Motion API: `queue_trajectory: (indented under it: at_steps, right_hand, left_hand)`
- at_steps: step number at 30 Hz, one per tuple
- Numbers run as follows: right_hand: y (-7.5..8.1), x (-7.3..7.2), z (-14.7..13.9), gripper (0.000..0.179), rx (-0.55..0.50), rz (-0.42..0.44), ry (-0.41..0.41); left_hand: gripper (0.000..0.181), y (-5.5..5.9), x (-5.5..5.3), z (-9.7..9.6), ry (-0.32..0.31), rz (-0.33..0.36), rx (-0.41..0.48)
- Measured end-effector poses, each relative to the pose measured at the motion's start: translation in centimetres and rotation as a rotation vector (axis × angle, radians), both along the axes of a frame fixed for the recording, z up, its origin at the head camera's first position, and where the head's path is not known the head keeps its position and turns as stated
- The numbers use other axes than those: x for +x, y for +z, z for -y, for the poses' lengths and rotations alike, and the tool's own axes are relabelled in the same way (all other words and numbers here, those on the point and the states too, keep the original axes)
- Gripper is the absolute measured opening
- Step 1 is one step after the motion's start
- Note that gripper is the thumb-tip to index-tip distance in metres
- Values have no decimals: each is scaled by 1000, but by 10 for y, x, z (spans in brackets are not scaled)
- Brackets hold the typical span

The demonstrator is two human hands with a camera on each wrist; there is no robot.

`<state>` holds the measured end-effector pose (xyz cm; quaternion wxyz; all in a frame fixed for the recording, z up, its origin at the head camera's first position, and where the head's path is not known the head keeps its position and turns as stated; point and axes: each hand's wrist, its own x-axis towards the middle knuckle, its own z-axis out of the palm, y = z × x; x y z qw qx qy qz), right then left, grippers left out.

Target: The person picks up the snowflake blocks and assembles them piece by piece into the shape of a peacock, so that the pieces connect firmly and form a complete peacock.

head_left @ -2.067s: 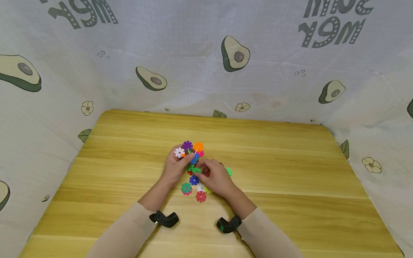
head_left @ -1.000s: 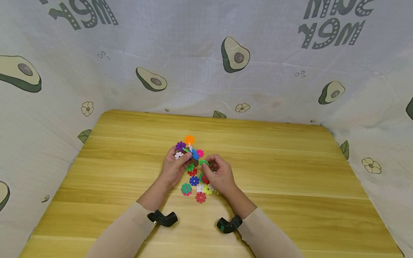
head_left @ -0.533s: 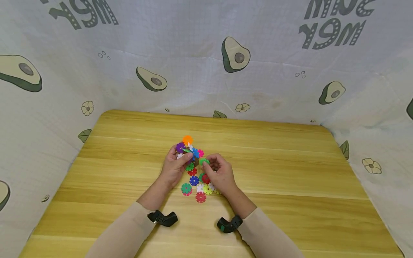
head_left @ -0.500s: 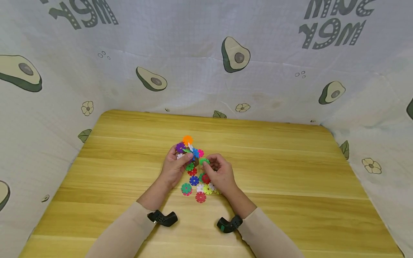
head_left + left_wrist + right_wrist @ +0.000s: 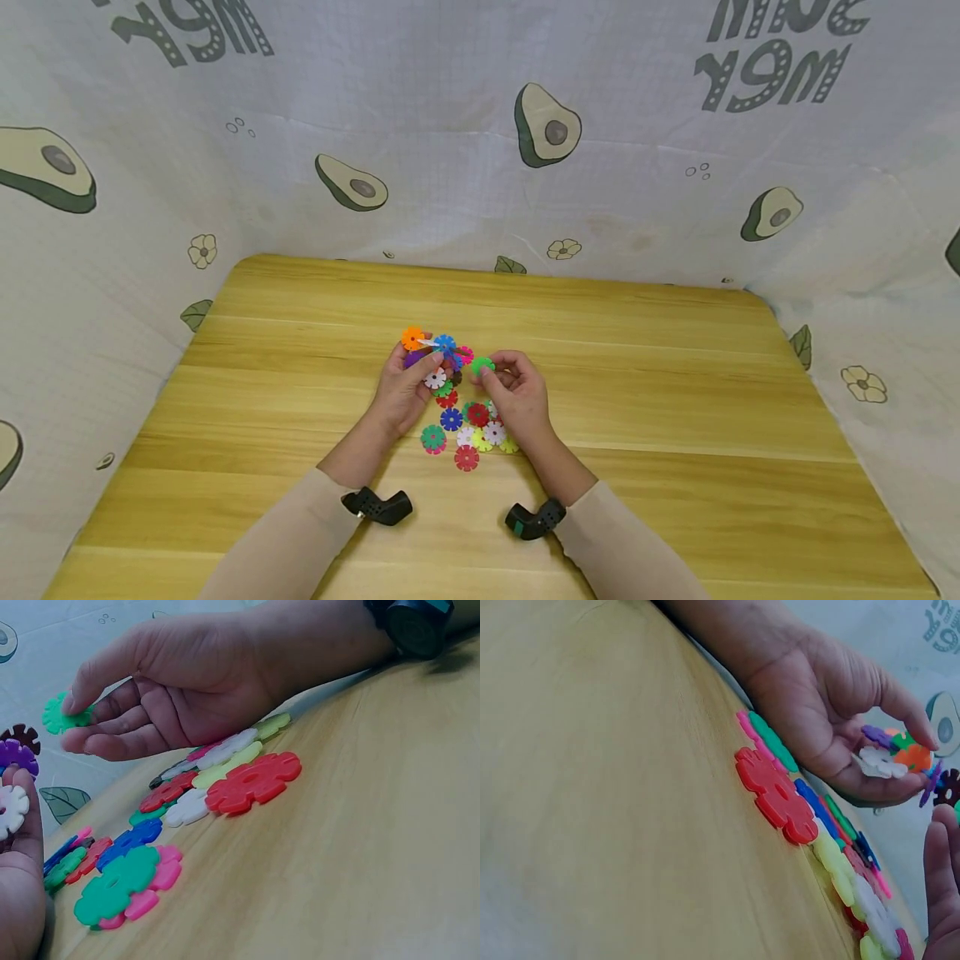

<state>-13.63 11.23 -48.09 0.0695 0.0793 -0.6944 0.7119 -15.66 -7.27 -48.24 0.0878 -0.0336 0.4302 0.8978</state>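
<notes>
Pinching green disc [image 5: 482, 365], right hand [image 5: 516, 398] beside left hand [image 5: 408, 392] gripping joined disc cluster [image 5: 435, 357] above table [image 5: 675, 392].

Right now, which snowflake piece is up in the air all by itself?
The bright green snowflake disc, pinched in the right hand. The other loose discs lie flat on the wooden table.

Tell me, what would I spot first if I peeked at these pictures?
Probably the bunch of joined colourful plastic snowflake discs gripped in the left hand above the middle of the wooden table. Next, the single bright green plastic disc pinched by the right hand beside it. More loose flat plastic discs lie between the wrists.
</notes>
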Motion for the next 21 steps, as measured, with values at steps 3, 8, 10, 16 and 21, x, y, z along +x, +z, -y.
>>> queue_trajectory:
  at_steps: [3,8,10,16,21]
  right_hand:
    - [1,0,0,22,-48,33,27]
    - [3,0,1,26,-80,91,59]
    - [3,0,1,27,-73,102,63]
    - [2,-1,1,29,-38,98,50]
    - [1,-1,2,27,-31,71,19]
  left_hand:
    - [27,0,0,0,-13,21,25]
    - [22,1,1,-1,-41,31,46]
    - [21,1,1,-1,-51,34,53]
    - [20,1,3,0,-58,53,58]
    - [21,1,3,-1,-58,60,34]
